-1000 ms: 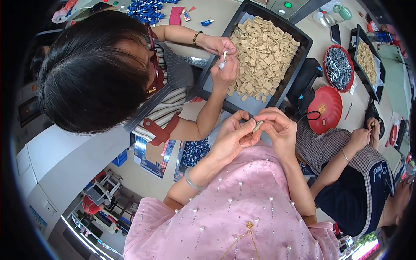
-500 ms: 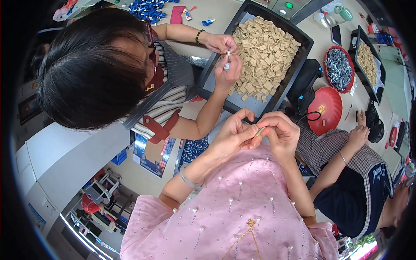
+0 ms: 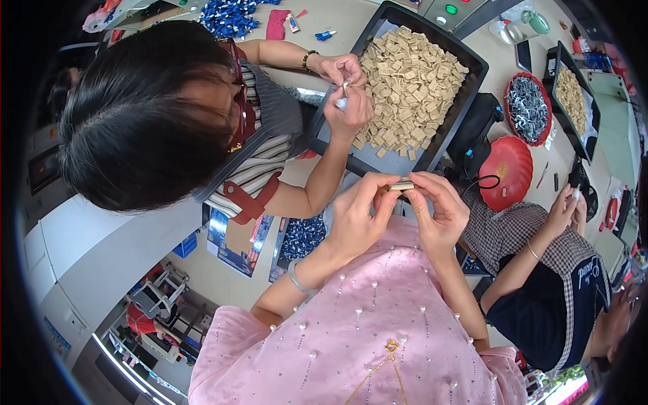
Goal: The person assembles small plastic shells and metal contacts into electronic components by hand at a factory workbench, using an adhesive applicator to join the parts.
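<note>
A small tan rectangular piece (image 3: pixel 402 184) is pinched between the fingertips of the left hand (image 3: pixel 356 219) and the right hand (image 3: pixel 437 212), both closed on it. Its long axis is held crosswise, spanning both hands equally. The black tray of like pieces (image 3: pixel 466 101) is seen just beyond.

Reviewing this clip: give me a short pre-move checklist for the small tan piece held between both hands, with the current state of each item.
1. Left hand grips the small tan piece: ok.
2. Right hand pinches its other end: ok.
3. Piece held level, fully visible: ok.
4. Piece's condition or any fitted part: cannot tell, too small.
5. Clear of the co-worker's hands over the black tray: ok, apart.
6. Tray stocked with tan pieces: ok.
</note>
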A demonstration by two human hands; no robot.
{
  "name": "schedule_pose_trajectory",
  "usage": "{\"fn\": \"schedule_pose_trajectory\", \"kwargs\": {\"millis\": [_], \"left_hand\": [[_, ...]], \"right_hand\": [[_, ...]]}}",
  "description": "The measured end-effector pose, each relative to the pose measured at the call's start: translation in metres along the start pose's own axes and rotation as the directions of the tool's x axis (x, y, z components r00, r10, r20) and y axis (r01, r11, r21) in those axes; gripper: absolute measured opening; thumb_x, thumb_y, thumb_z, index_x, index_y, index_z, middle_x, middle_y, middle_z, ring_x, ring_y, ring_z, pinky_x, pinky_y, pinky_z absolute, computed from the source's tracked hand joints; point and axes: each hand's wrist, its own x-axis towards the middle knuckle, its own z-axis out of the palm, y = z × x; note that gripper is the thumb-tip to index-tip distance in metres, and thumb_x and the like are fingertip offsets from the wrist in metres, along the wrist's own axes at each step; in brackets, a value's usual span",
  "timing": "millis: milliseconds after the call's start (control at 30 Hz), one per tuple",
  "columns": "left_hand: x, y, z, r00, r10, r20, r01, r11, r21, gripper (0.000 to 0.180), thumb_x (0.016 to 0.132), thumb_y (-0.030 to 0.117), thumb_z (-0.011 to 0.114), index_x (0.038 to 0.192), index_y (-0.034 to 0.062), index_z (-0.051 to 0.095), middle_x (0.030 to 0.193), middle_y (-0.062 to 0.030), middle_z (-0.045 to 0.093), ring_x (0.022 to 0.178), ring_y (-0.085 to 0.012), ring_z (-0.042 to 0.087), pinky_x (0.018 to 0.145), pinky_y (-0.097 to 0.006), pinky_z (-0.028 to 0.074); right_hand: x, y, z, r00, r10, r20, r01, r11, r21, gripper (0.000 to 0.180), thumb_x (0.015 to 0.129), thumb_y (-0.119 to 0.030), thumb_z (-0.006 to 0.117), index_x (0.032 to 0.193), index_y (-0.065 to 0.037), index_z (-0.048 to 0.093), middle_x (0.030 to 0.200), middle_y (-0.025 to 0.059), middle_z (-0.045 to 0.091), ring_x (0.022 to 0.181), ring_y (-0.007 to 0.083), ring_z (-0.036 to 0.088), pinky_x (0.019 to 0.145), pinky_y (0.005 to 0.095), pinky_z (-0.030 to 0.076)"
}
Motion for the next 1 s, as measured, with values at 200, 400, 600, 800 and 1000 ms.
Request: {"fn": "schedule_pose_trajectory", "kwargs": {"millis": [200,400,600,800,1000], "left_hand": [[0.006,-0.008,-0.003,0.986,0.165,0.007,-0.165,0.98,0.112,0.018,0.079,-0.003,0.061,0.097,-0.0035,0.057,0.081,-0.0137,0.059,0.066,-0.027,0.06,0.058,-0.034,0.049],[0.012,-0.015,-0.003,0.959,0.281,0.033,-0.283,0.95,0.134,0.023,0.073,-0.005,0.062,0.096,-0.0035,0.058,0.083,-0.0137,0.057,0.073,-0.0296,0.06,0.06,-0.036,0.049],[0.016,-0.025,-0.003,0.933,0.358,0.039,-0.359,0.916,0.179,0.023,0.068,-0.004,0.06,0.091,-0.0031,0.059,0.076,-0.0117,0.056,0.064,-0.0276,0.058,0.055,-0.036,0.046],[0.021,-0.031,0.0,0.914,0.405,-0.015,-0.399,0.906,0.141,0.021,0.065,-0.004,0.06,0.086,-0.0027,0.059,0.069,-0.0111,0.055,0.058,-0.027,0.056,0.051,-0.035,0.043],[0.02,-0.029,0.001,0.926,0.377,-0.031,-0.372,0.922,0.11,0.018,0.068,-0.004,0.06,0.086,-0.0028,0.057,0.071,-0.0123,0.057,0.059,-0.028,0.057,0.051,-0.035,0.044]], "right_hand": [[0.012,-0.015,-0.005,0.988,-0.048,0.149,0.092,0.947,-0.306,0.024,0.069,0.002,0.072,0.092,0.004,0.065,0.087,0.0131,0.066,0.07,0.0177,0.066,0.063,0.0252,0.052],[0.02,-0.033,0.0,0.981,0.134,0.138,-0.08,0.936,-0.344,0.017,0.069,0.001,0.07,0.085,0.004,0.065,0.072,0.0094,0.065,0.061,0.012,0.062,0.058,0.023,0.049],[0.015,-0.03,0.007,0.982,0.141,0.124,-0.086,0.925,-0.37,0.011,0.07,-0.004,0.067,0.078,0.002,0.062,0.063,0.0109,0.061,0.049,0.019,0.06,0.047,0.0286,0.048],[0.015,-0.037,0.012,0.991,0.036,0.127,0.023,0.899,-0.438,0.01,0.07,-0.006,0.066,0.07,0.002,0.059,0.056,0.0104,0.055,0.044,0.0223,0.055,0.041,0.0316,0.043],[0.016,-0.04,0.01,0.989,0.047,0.139,0.016,0.907,-0.421,0.01,0.07,-0.006,0.066,0.07,0.001,0.059,0.056,0.0094,0.056,0.043,0.02,0.055,0.041,0.0308,0.043]]}}
